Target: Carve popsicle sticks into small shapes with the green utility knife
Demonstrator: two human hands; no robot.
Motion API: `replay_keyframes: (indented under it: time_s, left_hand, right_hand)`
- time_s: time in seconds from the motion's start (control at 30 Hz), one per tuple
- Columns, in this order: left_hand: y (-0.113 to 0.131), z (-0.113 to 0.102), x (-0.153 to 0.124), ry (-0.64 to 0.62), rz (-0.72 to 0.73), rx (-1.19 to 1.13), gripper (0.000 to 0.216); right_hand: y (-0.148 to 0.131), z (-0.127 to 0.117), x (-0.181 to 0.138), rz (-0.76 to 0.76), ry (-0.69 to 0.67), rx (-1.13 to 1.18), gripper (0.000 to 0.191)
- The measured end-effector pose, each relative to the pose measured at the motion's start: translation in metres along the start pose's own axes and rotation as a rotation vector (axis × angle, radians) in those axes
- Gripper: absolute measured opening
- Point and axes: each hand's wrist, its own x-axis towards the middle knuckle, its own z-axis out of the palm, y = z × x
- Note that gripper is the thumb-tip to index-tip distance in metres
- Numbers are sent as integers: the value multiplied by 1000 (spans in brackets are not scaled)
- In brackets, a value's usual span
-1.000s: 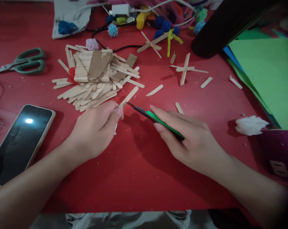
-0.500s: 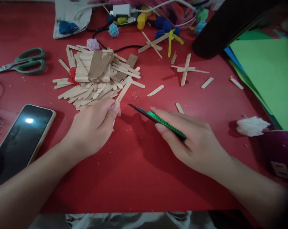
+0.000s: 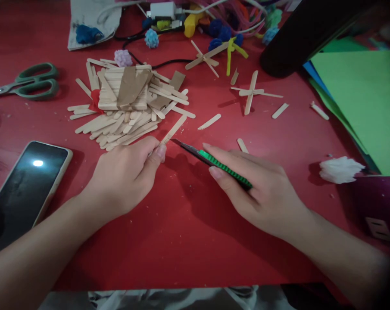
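Presumably for steadiness, the left hand [image 3: 125, 172] pinches a wooden stick [image 3: 175, 128] in its grip, over the surface [image 3: 182, 254], well in from its near edge; the right hand [image 3: 264, 183] clasps a green cutter [image 3: 225, 168], blade [image 3: 182, 145] just beside the stick.

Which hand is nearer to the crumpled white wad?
The right hand. Holding a green utility knife, it is left of the wad, not touching; the left hand, pinching a flat wooden stick, is farther left.
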Motion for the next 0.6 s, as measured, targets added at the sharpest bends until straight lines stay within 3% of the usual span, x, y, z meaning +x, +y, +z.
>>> replay_keyframes:
  time_s: [0.6]
  left_hand:
    - [-2,2,-2,5,32,-38,35]
  right_hand:
    - [-1,-2,2,-4,-26,-15,38]
